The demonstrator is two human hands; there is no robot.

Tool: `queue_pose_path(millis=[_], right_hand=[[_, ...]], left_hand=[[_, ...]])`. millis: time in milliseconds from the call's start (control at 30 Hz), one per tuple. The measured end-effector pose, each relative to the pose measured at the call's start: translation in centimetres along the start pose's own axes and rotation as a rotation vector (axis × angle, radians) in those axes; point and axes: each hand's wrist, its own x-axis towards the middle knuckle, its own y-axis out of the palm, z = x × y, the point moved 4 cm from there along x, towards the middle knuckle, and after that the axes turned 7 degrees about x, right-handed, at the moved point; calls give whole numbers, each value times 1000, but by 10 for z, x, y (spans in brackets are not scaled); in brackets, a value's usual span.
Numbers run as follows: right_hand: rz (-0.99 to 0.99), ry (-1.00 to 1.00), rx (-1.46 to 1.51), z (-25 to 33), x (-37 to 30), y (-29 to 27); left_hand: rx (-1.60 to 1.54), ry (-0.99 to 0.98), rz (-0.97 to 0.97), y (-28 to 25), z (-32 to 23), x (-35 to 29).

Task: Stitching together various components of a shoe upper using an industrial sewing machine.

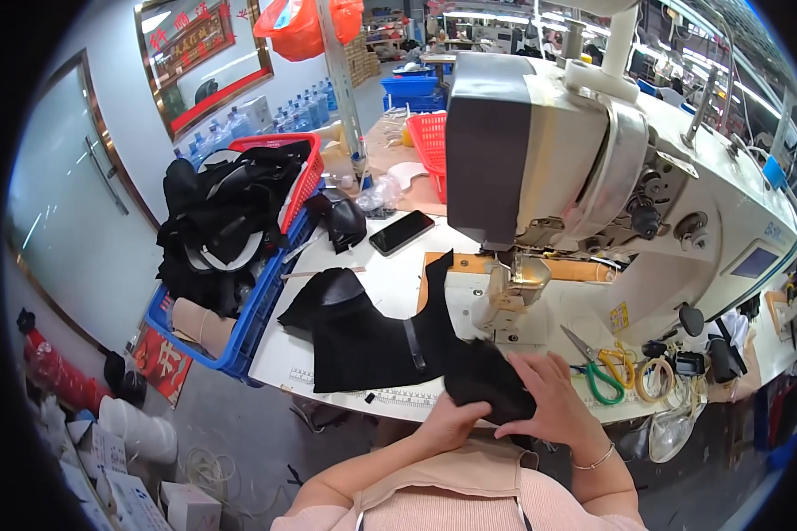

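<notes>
A black bra (363, 350) with moulded cups lies spread over the white sewing table, its left cup resting near the table's left side. At the front edge my left hand (452, 425) is closed on the lower edge of the right cup, thumb on top. My right hand (553, 398) grips the same cup from the right, thumb below and fingers curved over its outer side. Part of the cup is hidden under the fingers. Just beyond stands the large sewing machine (514, 301), its needle area behind the cup. A dark shiny strip lies along the bra's middle.
Scissors (604, 386) with green and yellow loops lie right of my right hand, beside a tape roll (653, 380). A phone (402, 233) and a black cup piece (341, 221) sit farther back. At the left, a blue crate (243, 341) and red basket (305, 181) hold black pieces.
</notes>
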Motion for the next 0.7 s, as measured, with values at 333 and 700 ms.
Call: queue_pose_path(millis=[333,700], right_hand=[[-350,409,1523,-43,-5,110],[-278,447,1839,-31,6,132]], left_hand=[[-587,93,-255,-53,-27,-22],[-483,136,-179,-65,-20,-32]])
